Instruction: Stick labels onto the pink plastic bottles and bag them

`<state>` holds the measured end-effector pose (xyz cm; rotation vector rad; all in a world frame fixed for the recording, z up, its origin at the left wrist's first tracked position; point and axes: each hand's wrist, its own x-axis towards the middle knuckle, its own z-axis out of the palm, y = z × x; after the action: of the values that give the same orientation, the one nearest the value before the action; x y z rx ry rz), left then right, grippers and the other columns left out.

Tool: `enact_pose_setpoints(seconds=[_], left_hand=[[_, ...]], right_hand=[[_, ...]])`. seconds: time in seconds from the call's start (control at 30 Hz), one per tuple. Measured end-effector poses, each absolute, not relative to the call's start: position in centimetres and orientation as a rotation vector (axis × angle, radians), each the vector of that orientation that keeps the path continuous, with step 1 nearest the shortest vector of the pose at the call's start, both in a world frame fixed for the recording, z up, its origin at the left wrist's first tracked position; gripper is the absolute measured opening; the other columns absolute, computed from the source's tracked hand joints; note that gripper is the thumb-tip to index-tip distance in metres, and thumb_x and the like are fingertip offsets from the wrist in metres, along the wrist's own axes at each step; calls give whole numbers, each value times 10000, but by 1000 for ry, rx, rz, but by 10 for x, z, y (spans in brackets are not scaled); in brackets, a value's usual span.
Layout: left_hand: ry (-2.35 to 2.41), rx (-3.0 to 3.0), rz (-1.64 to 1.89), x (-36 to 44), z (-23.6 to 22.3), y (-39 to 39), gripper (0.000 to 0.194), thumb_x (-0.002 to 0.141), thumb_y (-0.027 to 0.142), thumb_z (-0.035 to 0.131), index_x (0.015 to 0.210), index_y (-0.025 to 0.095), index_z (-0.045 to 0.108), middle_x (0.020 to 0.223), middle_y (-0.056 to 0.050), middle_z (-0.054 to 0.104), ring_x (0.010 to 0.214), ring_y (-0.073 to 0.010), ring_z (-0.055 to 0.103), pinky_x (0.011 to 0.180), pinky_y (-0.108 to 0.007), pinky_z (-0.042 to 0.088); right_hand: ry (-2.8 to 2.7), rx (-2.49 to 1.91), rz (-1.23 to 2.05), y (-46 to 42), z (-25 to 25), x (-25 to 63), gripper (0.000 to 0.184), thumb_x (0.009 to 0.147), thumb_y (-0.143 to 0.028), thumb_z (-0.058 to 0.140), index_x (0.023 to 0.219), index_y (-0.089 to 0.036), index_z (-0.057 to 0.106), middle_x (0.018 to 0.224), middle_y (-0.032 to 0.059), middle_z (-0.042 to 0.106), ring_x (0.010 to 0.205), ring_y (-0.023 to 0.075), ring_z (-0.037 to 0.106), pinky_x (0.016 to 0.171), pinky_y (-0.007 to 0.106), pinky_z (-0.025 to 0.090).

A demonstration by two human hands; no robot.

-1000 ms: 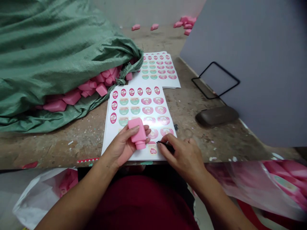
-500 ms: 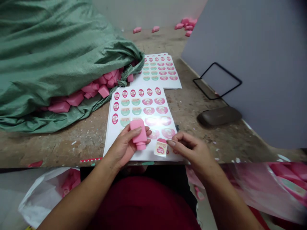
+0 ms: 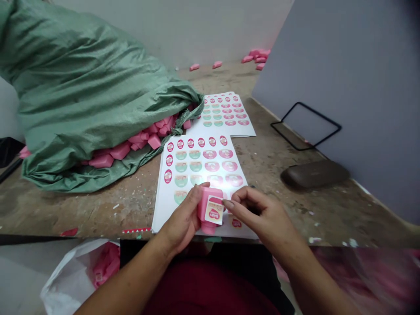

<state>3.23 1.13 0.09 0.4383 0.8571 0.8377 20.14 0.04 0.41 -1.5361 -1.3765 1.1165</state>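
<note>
A small pink plastic bottle [image 3: 202, 209] lies in my left hand [image 3: 181, 221], thumb along its side and neck pointing toward me. My right hand [image 3: 259, 210] pinches the edge of a square sticker [image 3: 214, 211] between thumb and forefinger. That sticker, cream with a pink patch and the word BABY, lies over the bottle's broad face; whether it is stuck down I cannot tell. Beneath both hands is a stack of white sticker sheets [image 3: 167, 205] printed with pink and green labels.
A green sack [image 3: 108, 92] spills pink bottles [image 3: 120, 151] at the left. More sticker sheets [image 3: 243, 129] lie farther back. On the right are a dark case [image 3: 315, 173], a black wire frame [image 3: 305, 127] and a grey panel [image 3: 354, 87]. A white bag [image 3: 65, 280] hangs below the table edge.
The sticker has come from beside the bottle onto its face. My left hand has turned the bottle and brought it rightward to the right hand. The camera view has shifted too.
</note>
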Motion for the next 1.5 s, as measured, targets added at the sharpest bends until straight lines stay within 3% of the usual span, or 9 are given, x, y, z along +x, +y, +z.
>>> enact_pose_setpoints(seconds=[0.13,0.33,0.47,0.6,0.73,0.9,1.23,1.33,1.5], left_hand=[[841,469,813,31,0,10,646,852,582,631,1313,146,512,1151,-146,654,984,-248,646,751,-348,556],[857,520,811,30,2,6,417,901,374,648,1268,199,558,1116,-69,647,902,-148,628,766,-286,550],[826,514,777,29,2,5,401,876,346,679,1237,219,560,1101,-55,638,880,-161,637,724,-315,571],[802,476,849,30,-2,7,352,859,337,700,1150,192,566,1019,-44,643,821,-144,637,712,-302,567],[825,495,903,28,-3,8,397,864,358,697,1192,212,525,1069,-57,656,897,-173,656,775,-325,558],[835,545,901,27,0,5,474,828,397,733,1221,237,523,1202,-66,634,975,-194,652,856,-354,530],[946,799,1009,29,-15,0,579,839,423,719,1345,267,484,1270,-68,612,1119,-203,577,959,-320,426],[917,689,1005,31,-9,1,576,834,403,728,1330,250,479,1199,-66,645,1070,-195,607,921,-311,447],[845,473,982,31,0,2,483,824,392,741,1221,224,525,1107,-65,673,991,-209,659,886,-364,508]], right_hand=[[-1384,-1561,1112,2,3,201,287,752,-467,644,640,-221,546,536,-40,531,493,121,489,499,255,375],[-1415,-1608,1050,1,-1,203,308,757,-503,636,647,-226,559,533,-38,534,484,129,496,507,271,377],[-1413,-1574,1061,1,-4,203,291,778,-483,652,675,-227,562,561,-34,556,509,132,514,521,271,397],[-1444,-1485,1019,-5,1,200,232,817,-450,635,800,-224,684,604,-20,596,564,146,534,551,276,420],[-1409,-1415,1165,-9,7,198,287,843,-466,609,933,-224,736,831,32,709,703,174,605,605,284,467],[-1210,-1387,1259,-3,0,195,273,712,-433,750,858,-209,694,729,-7,658,601,137,535,575,275,443],[-1008,-1326,1404,-3,-7,181,295,693,-460,762,797,-201,670,712,-22,608,582,108,465,523,236,374],[-1107,-1327,1363,-5,0,181,280,729,-466,725,811,-206,663,721,-14,625,603,125,500,532,244,385],[-1452,-1449,956,-11,4,190,234,902,-428,564,962,-235,683,797,17,697,681,178,602,635,306,436]])
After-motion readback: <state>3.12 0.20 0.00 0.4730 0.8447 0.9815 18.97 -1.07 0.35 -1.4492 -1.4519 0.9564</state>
